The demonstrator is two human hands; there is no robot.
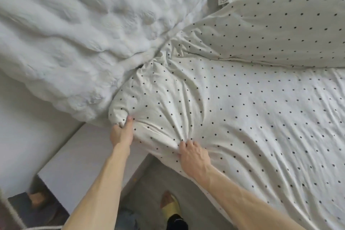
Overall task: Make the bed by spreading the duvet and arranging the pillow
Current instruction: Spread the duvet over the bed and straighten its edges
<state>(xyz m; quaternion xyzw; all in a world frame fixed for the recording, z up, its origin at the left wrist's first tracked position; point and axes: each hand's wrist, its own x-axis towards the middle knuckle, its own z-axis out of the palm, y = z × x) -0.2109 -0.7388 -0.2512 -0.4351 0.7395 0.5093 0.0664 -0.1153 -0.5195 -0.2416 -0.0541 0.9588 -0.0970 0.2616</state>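
Fluffy white quilted duvet (74,33) bunched at left of bed. Left hand (122,132) pinches corner of white black-dotted cloth cover (158,99); right hand (194,157) clutches its edge. Dotted pillow (280,30) upper right. Step: straightening corner. Next, probably: pull taut, spread duvet.

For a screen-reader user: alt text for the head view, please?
A person's left hand and right hand grip bunched folds at the near edge of a black-dotted white cover. A plain white quilted duvet lies heaped on the left; a matching dotted pillow lies upper right.
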